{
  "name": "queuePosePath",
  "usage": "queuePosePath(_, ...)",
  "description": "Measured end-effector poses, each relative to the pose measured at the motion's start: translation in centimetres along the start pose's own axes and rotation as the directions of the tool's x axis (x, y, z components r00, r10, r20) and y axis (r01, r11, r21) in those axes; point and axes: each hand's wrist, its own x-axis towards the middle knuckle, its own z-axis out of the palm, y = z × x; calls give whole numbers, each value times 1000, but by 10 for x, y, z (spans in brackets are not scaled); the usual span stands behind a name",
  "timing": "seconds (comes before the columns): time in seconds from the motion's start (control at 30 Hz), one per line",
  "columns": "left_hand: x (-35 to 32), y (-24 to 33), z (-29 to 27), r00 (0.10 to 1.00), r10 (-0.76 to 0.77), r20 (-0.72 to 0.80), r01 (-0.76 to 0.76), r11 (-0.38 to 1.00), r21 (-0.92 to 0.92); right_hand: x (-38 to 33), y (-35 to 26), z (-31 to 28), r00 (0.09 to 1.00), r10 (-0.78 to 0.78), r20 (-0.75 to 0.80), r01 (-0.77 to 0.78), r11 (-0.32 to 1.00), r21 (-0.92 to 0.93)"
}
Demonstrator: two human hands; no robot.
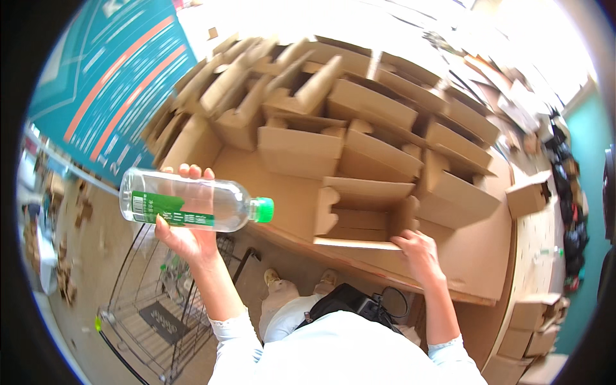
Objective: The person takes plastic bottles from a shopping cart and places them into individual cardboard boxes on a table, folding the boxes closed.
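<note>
A clear plastic bottle [232,204] with a green cap and a green label lies sideways in my left hand [186,240], whose fingers wrap round it from behind. It is held up left of the table, over the table's near left edge. My right hand [420,253] grips the near right corner of an open cardboard box [362,224], thumb and fingers on its near wall. That box stands on the cardboard-covered table [292,212] with its top open, and its inside shows bare cardboard.
Several open cardboard boxes [301,147] stand in rows behind. A wire shopping cart [186,314] with several bottles stands at lower left. A teal printed board [115,77] rises at far left. More boxes [529,327] are stacked at right, near a single open box [529,196].
</note>
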Motion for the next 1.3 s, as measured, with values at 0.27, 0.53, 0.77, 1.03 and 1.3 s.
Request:
queuePosePath(0.27,-2,-135,125,549,-717,429,-48,485,873,-16,-10,8,995,62,-79,-52,991,122)
queuePosePath(0.53,-30,-241,82,-138,-987,88,-641,157,751,-8,-24,27,980,68,-185,-43,990,135)
queuePosePath(0.77,-34,-226,52,-188,-978,87,-672,192,715,-7,-27,23,975,61,-215,-12,975,222)
queuePosePath(1.03,-21,-70,45,688,-619,379,-273,263,925,-26,-16,22,749,375,-546,142,714,686)
queuePosePath(1.3,-40,-123,14,784,-513,351,-400,15,916,27,-29,24,810,393,-435,-114,834,540)
